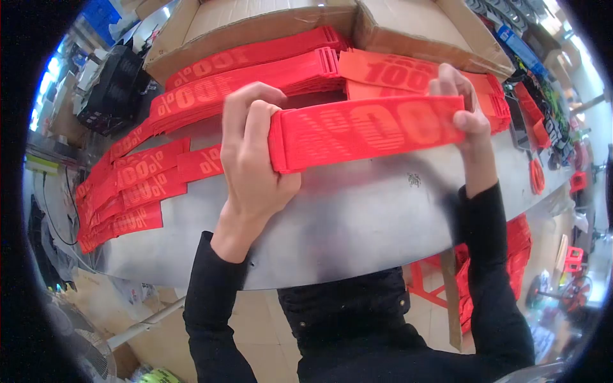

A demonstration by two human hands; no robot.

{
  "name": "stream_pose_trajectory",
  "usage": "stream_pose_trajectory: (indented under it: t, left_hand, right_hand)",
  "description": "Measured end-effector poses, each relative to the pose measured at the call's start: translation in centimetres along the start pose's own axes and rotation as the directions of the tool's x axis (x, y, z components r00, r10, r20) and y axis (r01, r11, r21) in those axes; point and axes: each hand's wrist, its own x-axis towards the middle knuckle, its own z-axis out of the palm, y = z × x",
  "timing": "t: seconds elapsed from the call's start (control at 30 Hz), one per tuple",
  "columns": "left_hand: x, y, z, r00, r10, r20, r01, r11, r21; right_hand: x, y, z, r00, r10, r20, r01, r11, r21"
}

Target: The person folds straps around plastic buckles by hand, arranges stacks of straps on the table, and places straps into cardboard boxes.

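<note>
Between my two hands, above the metal table (345, 223), is a stack of red straps (370, 131) printed with "100%" in a paler tone. My left hand (252, 156) is closed around the stack's left end, where several folded edges show. At the other end, my right hand (472, 112) grips it with the thumb in front and the fingers behind. Behind my hands lie piles of similar red straps (249, 83), and a brighter orange-red pile (389, 73) sits to their right. More straps (128, 182) lie fanned out at the table's left.
Open cardboard boxes (255, 29) stand along the back of the table. A black box (115, 86) is at the far left. Orange-handled scissors (537, 175) lie at the right edge. Below the table on the right, more red material (518, 255) is beside a cardboard panel (451, 300).
</note>
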Motion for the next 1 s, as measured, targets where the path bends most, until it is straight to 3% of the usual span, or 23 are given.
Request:
stream_pose_trajectory:
  t: [0.03,0.1,0.17,0.23,0.4,0.5,0.53,0.63,0.67,0.73,0.77,0.83,0.9,0.93,1.0]
  left_hand:
    - [-0.4,0.2,0.1,1.0,-0.002,-0.004,0.002,1.0,0.002]
    - [-1.3,1.2,0.1,0.986,-0.143,0.085,0.148,0.987,-0.058]
    - [-1.7,1.4,0.2,0.969,-0.21,0.133,0.223,0.971,-0.085]
    - [-1.9,1.1,0.2,0.962,-0.213,0.17,0.221,0.975,-0.031]
    - [-1.7,1.3,0.2,0.974,-0.198,0.108,0.196,0.98,0.034]
    - [-0.6,2.0,0.5,0.998,-0.061,0.025,0.063,0.996,-0.062]
    - [-0.2,2.1,0.5,1.0,0.006,-0.026,-0.009,0.995,-0.1]
    - [-0.9,2.0,0.9,0.998,0.033,0.06,-0.028,0.996,-0.079]
    - [-1.3,2.1,1.0,0.993,0.041,0.109,-0.033,0.997,-0.073]
    - [-1.5,2.0,0.6,0.987,0.043,0.155,-0.032,0.997,-0.073]
    - [-1.5,1.8,0.4,0.979,0.046,0.198,-0.034,0.997,-0.067]
    - [-1.3,2.1,0.4,0.968,0.058,0.246,-0.043,0.997,-0.066]
    - [-1.3,2.7,0.4,0.983,0.024,0.18,-0.017,0.999,-0.037]
    - [-1.4,3.0,0.4,0.989,0.004,0.148,-0.001,1.0,-0.021]
    - [-1.5,3.4,0.4,0.99,-0.001,0.143,0.005,0.999,-0.032]
  right_hand:
    - [-0.1,0.2,0.1,0.997,-0.025,-0.07,0.029,0.998,0.061]
    - [0.1,0.4,0.4,0.976,-0.062,-0.207,0.099,0.98,0.173]
    - [0.2,0.6,0.8,0.962,-0.071,-0.263,0.114,0.982,0.151]
    - [0.0,0.8,1.0,0.92,-0.092,-0.38,0.144,0.983,0.11]
    - [0.0,0.9,0.4,0.93,-0.145,-0.337,0.183,0.979,0.085]
    - [0.5,0.5,2.2,0.764,-0.16,-0.625,0.185,0.982,-0.026]
    - [0.5,0.4,2.3,0.766,-0.161,-0.623,0.184,0.982,-0.027]
    - [0.4,0.1,2.2,0.746,-0.024,-0.666,0.361,0.854,0.374]
    - [0.0,0.6,2.1,0.742,-0.024,-0.67,0.362,0.855,0.371]
    - [-1.0,2.5,1.4,0.933,-0.005,-0.361,0.219,0.802,0.556]
    - [-0.9,2.8,1.6,0.983,-0.012,-0.183,0.125,0.772,0.623]
    - [-0.9,3.8,3.3,0.997,0.041,-0.061,-0.007,0.878,0.479]
    - [-0.5,4.5,7.0,0.95,0.156,-0.272,-0.13,0.985,0.11]
    - [-0.6,4.2,7.5,0.948,0.155,-0.279,-0.128,0.985,0.116]
    - [-0.4,3.6,8.1,0.938,0.324,-0.122,-0.305,0.94,0.15]
